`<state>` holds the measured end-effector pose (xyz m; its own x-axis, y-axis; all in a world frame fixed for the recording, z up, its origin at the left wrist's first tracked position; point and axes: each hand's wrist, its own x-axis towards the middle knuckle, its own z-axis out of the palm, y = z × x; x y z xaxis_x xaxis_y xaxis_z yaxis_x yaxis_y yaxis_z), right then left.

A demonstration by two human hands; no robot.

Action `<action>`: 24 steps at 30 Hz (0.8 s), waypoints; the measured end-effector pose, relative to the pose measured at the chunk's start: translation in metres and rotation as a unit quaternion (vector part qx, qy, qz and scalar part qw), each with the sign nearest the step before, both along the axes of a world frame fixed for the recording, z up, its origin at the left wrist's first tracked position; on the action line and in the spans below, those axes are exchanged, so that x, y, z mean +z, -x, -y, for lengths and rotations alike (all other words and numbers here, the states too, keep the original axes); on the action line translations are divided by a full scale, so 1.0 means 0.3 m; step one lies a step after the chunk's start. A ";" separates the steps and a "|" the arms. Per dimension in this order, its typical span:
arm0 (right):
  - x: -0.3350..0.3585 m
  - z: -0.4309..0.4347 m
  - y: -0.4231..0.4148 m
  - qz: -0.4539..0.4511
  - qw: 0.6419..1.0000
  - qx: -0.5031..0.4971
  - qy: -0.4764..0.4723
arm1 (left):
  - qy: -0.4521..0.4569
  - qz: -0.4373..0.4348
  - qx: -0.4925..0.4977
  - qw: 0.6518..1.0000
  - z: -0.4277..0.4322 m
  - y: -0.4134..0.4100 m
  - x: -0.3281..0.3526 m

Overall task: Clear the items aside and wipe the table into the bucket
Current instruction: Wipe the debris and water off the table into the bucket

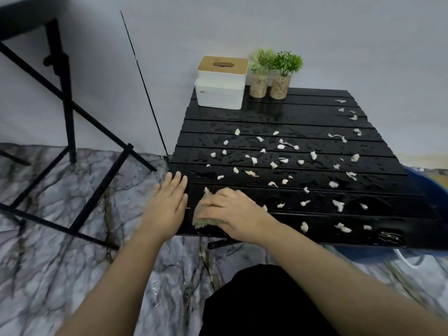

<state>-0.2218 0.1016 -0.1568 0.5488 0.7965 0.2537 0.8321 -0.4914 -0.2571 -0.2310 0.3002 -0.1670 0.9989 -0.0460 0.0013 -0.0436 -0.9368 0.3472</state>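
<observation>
**Wet bench, scraps all over, cloth at near-left corner**

Marble-pattern floor [48,275] under you, plain pale wall behind. Low black slatted bench [315,234] sits ahead & slightly right; its top is wet w/ beads of water, and white paper scraps [281,146] are scattered over the middle, right side & near edge.

Your right hand [232,212] lies palm down on a beige-green cloth [206,221] at the near-left corner of the bench, fingers spread & curled lightly over it, pressing it flat, not a closed fist. Cloth pokes out under the fingertips & toward the bench's near edge. Your left hand [167,202] is open, fingers straight & together, flat on the bench's left edge just beside the cloth; holds nothing.

Far-left corner of bench: white tissue box [221,69] w/ a wooden lid, sitting on or right behind a second white box [219,94]; can't tell which. Just right of those, two small potted plants [274,71] side by side, touching or nearly so, upright.

Blue bucket [431,187] shows only partly, past the bench's right edge & lower than the top; most is hidden by the bench. Black metal stand [65,93] is off to the left on the floor, well apart from the bench. Thin dark rod [145,88] leans by the bench's far-left side.
</observation>
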 end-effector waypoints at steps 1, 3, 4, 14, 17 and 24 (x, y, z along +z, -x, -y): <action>0.002 0.052 0.002 0.000 1.000 0.005 0.008 | -0.004 0.004 0.002 1.000 0.000 0.001 -0.001; 0.020 0.197 0.009 -0.003 1.000 -0.011 0.017 | -0.015 0.011 0.001 1.000 0.001 -0.001 -0.005; 0.036 0.273 0.017 -0.005 0.999 -0.029 0.022 | -0.019 0.012 0.000 1.000 0.002 -0.002 -0.006; 0.050 -0.012 -0.023 0.017 0.999 0.045 -0.013 | 0.006 -0.013 -0.007 1.000 -0.006 -0.006 -0.002; 0.031 0.055 -0.004 -0.010 0.999 0.039 0.011 | 0.029 -0.018 -0.002 0.999 -0.009 -0.013 0.007; 0.059 0.292 -0.040 -0.070 0.992 -0.060 -0.080 | 0.036 0.006 0.018 0.999 0.007 -0.138 0.016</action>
